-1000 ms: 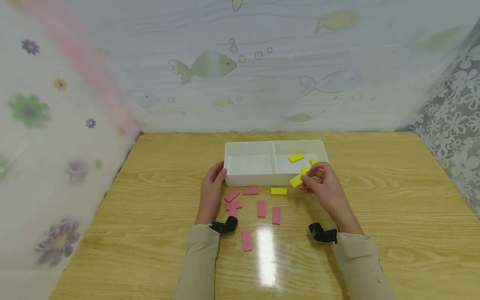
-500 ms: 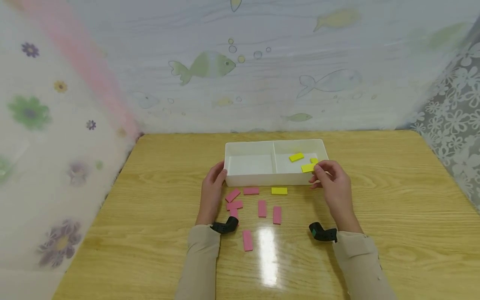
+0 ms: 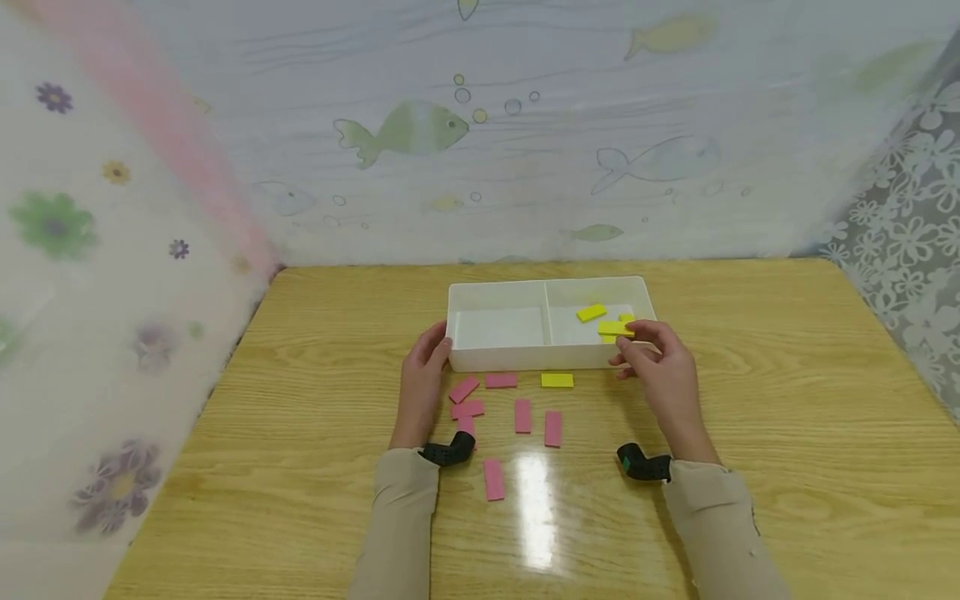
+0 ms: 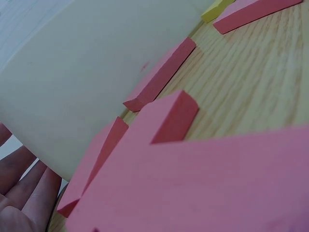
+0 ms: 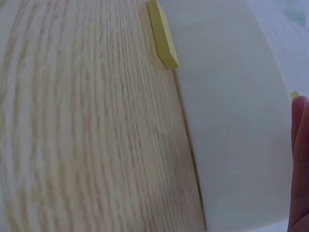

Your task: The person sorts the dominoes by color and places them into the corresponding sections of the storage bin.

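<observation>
A white two-compartment box (image 3: 498,359) stands lengthwise on the table. My left hand (image 3: 424,375) rests against its left end, thumb by the front corner and fingers along the end wall. Between thumb and index finger, my right hand (image 3: 660,367) pinches a yellow block (image 3: 615,328) over the right compartment. Inside that compartment lie several yellow blocks, one yellow block (image 3: 592,312) toward the back; others are partly covered by the held block and fingers. In the right wrist view, only a few fingers (image 5: 300,159) show at the box's edge.
Another yellow block (image 3: 557,381) lies on the table (image 3: 300,467) against the box's front wall. Several pink blocks are scattered in front of the box, including an angled pink block (image 3: 464,390) near my left hand and a pink block (image 3: 493,480) closest to me.
My right hand has carried the pinched yellow block from the box's front edge rightward and over the right compartment; the block now lies level there. The left hand stays at the box's left end.
</observation>
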`<action>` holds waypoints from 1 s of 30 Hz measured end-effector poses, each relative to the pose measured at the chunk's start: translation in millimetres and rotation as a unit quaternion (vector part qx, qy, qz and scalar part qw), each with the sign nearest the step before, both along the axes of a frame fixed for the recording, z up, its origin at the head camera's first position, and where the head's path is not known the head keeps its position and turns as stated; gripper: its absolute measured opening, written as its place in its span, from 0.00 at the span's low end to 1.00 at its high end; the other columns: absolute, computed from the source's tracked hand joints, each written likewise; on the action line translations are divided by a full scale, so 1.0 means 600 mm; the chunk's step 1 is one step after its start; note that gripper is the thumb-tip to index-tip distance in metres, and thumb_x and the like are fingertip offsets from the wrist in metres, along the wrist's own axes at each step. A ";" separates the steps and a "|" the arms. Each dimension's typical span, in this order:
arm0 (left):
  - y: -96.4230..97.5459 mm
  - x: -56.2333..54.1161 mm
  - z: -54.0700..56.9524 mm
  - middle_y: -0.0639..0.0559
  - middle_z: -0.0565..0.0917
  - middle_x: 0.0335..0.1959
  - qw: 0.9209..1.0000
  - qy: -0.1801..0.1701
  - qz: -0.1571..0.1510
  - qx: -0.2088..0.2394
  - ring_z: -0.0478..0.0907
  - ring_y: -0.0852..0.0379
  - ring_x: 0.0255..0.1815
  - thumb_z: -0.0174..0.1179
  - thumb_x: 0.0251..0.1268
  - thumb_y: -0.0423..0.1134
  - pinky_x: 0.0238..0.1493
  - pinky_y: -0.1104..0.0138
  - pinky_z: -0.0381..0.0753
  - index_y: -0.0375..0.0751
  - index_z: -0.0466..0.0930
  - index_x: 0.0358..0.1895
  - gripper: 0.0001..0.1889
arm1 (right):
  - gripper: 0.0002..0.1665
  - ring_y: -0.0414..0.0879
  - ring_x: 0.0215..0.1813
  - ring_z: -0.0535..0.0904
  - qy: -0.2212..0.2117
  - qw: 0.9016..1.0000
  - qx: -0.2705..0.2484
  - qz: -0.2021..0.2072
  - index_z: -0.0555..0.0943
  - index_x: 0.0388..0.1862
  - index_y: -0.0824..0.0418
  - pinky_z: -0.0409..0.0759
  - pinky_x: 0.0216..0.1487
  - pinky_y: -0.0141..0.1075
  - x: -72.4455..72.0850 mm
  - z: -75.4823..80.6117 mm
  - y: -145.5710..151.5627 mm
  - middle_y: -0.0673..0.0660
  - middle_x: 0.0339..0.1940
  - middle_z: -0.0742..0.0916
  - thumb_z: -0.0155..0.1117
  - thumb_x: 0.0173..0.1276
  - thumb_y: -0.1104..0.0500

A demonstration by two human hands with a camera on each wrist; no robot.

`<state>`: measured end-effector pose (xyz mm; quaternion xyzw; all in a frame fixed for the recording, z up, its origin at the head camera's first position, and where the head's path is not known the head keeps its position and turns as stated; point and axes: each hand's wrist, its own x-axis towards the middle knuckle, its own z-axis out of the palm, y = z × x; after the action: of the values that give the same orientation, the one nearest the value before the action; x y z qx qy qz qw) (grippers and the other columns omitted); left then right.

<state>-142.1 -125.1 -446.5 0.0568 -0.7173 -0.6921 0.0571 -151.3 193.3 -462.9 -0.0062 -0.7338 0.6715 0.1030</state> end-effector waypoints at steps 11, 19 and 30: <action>-0.001 0.000 -0.004 0.54 0.71 0.58 1.000 0.004 -0.004 0.009 0.67 0.63 0.56 0.49 0.66 0.46 0.56 0.64 0.67 0.47 0.68 0.60 0.21 | 0.23 0.46 0.33 0.81 -0.035 0.998 0.051 0.030 0.70 0.54 0.60 0.80 0.31 0.38 0.032 0.067 -0.024 0.63 0.48 0.77 0.59 0.62 0.52; 0.001 0.008 0.018 0.52 0.70 0.59 1.000 -0.010 -0.012 0.010 0.66 0.63 0.57 0.49 0.65 0.47 0.57 0.64 0.65 0.45 0.68 0.60 0.22 | 0.24 0.46 0.37 0.81 -0.035 0.995 0.078 0.047 0.69 0.58 0.58 0.80 0.33 0.38 0.035 0.074 -0.025 0.62 0.51 0.78 0.57 0.64 0.54; 0.002 0.009 0.019 0.51 0.70 0.59 1.000 0.000 -0.014 0.001 0.67 0.61 0.57 0.49 0.66 0.47 0.57 0.63 0.66 0.45 0.68 0.60 0.22 | 0.22 0.54 0.38 0.81 -0.069 0.990 0.112 0.048 0.72 0.56 0.59 0.80 0.35 0.40 0.036 0.080 -0.025 0.63 0.36 0.84 0.51 0.67 0.51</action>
<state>-137.0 -124.1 -434.8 0.0470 -0.7169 -0.6939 0.0476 -129.5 178.6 -414.7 -0.0059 -0.8094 0.5869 0.0195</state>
